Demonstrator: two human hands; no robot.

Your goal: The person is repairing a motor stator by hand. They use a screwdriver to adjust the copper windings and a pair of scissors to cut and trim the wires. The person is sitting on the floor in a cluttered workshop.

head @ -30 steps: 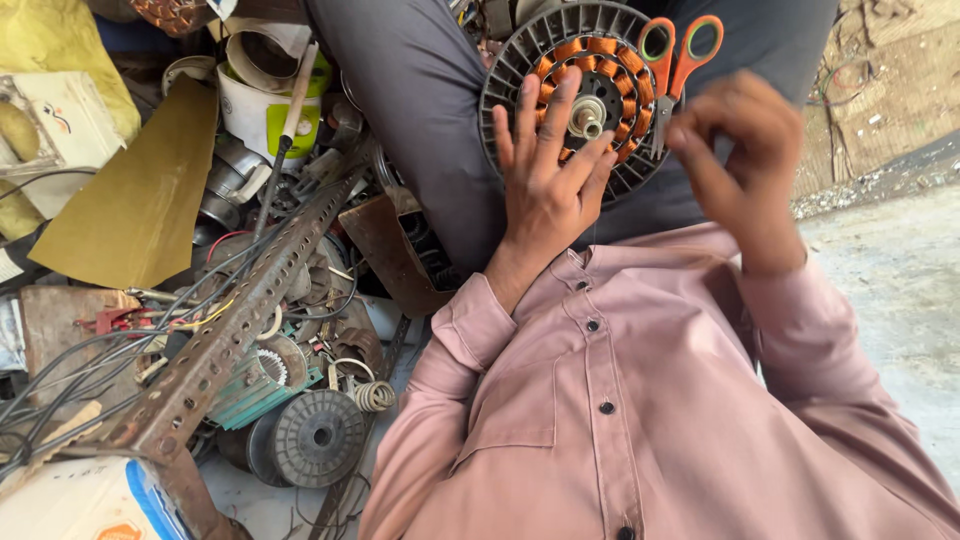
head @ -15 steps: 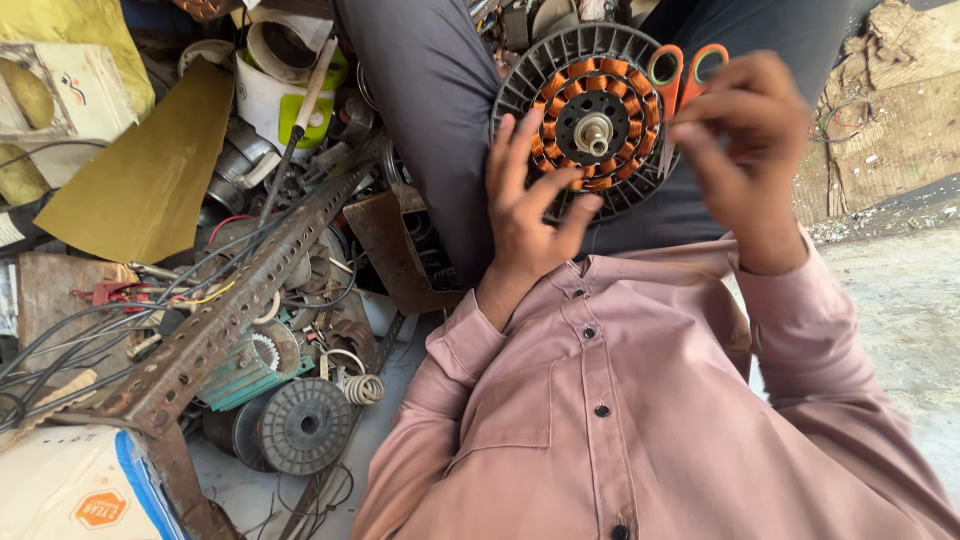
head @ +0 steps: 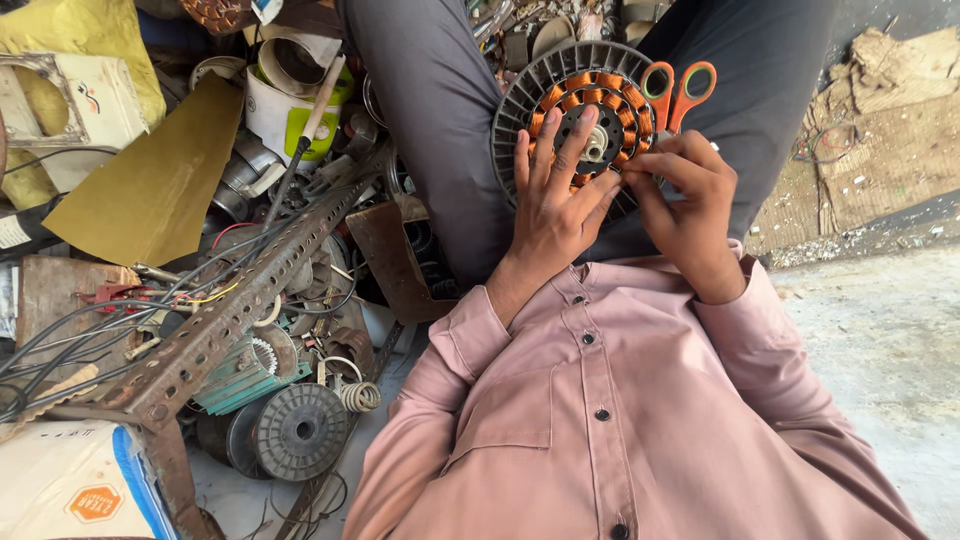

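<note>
On lap, left hand (head: 556, 215) on motor stator (head: 590, 115), right hand (head: 688, 205) gripping scissors (head: 678, 88)

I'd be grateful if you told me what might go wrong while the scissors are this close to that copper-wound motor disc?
The left hand lies spread on the motor disc, so the orange-handled scissors in the right hand could nick its fingers. A slip might also cut the copper windings. The disc rests only on the lap and may slide toward the metal scrap pile.

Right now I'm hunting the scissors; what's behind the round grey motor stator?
Orange scissor handles poke out behind the grey stator with copper coils; the blades are hidden by it and the right hand.
</note>
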